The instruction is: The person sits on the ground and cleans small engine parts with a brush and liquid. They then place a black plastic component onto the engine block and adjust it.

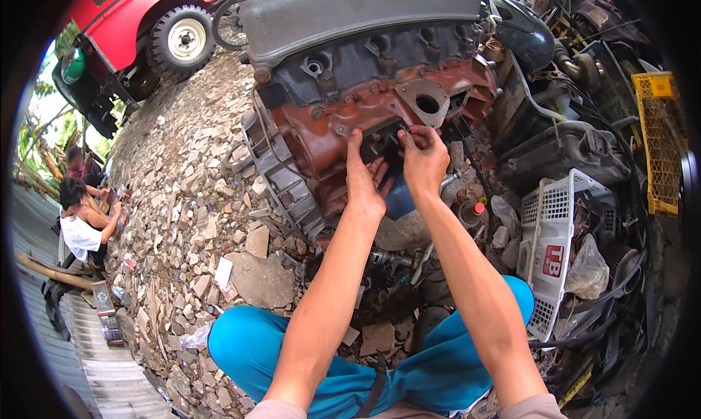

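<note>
A large engine block [321, 138], reddish-brown with a black cylinder head [343, 79] and a grey top cover [365, 17], stands in front of me. My left hand [365, 178] grips a small black part [381, 138] against the block's side, thumb up along its left edge and fingers curled beneath. At the part's upper right, my right hand [425, 160] is closed in a pinch; what lies between its fingertips is small, dark and mostly covered. Just above is a metal flange plate [425, 103] with a round hole. Something blue [400, 196] shows below my hands.
Rubble [197, 192] covers the ground to the left. At right are a white crate [548, 251], a yellow crate [657, 127], a black tank-like part [577, 152] and a red-capped bottle [475, 211]. A red vehicle [131, 24] stands behind; two people [87, 222] crouch far left.
</note>
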Demonstrator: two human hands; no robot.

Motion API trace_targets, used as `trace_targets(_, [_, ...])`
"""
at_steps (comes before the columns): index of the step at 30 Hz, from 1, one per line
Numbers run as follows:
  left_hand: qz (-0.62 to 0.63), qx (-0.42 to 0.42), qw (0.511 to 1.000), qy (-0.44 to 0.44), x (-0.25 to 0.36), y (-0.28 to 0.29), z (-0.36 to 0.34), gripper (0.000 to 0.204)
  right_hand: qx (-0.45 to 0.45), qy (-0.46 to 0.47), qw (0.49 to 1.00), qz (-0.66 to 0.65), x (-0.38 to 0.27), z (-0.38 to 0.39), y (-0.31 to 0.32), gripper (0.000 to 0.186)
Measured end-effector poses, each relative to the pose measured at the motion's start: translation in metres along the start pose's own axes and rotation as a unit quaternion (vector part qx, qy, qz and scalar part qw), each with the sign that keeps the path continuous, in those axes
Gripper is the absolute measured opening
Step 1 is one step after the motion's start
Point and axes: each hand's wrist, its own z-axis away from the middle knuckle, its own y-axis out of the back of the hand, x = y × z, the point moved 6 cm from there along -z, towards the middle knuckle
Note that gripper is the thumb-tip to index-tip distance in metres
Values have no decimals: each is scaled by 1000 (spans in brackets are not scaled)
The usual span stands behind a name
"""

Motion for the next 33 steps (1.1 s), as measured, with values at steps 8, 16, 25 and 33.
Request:
trace_targets(8, [-22,-2,999,-24,1,-1,1,109,-6,77,995,63,-7,3,-2,20])
trace_targets(16, [-18,16,999,-30,-1,-1,1,106,6,106,993,53,3,-3,-4,22])
trace_targets(25, [-11,19,1000,-20,-1,1,0,100,-57,13,976,209,2,-12,-3,47])
trace_targets(33, [-12,6,1000,-18,0,2,-1,103,-42,-4,970,238,-7,-2,4,47])
